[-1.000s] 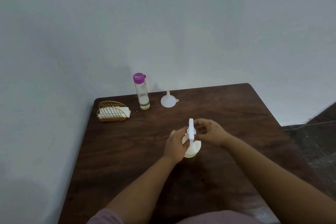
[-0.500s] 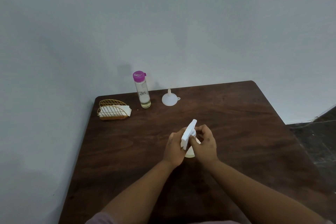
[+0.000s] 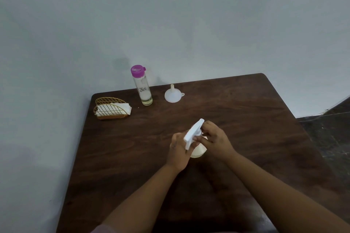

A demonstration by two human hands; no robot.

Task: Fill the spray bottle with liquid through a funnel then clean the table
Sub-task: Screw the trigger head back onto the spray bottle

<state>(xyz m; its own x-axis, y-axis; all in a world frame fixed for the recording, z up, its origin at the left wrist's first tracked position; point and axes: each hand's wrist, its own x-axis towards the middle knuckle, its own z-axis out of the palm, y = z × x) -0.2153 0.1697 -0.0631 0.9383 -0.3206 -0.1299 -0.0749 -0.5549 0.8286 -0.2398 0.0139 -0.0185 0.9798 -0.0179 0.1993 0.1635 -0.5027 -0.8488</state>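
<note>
We see the small white plastic spray bottle [image 3: 198,150] standing mid-table between both hands. The left hand [image 3: 179,149] wraps its body; the right hand [image 3: 215,139] pinches its white spray top [image 3: 193,132].

One spray bottle [image 3: 197,150], one clear bottle [image 3: 143,89], one funnel [image 3: 172,95], one napkin holder [image 3: 111,109], two hands [image 3: 180,149].

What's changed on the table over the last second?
The spray head has turned from upright to slanted as the right hand closed onto it; the left hand still grips the spray bottle. Funnel, purple-capped bottle and napkin holder stayed put.
</note>
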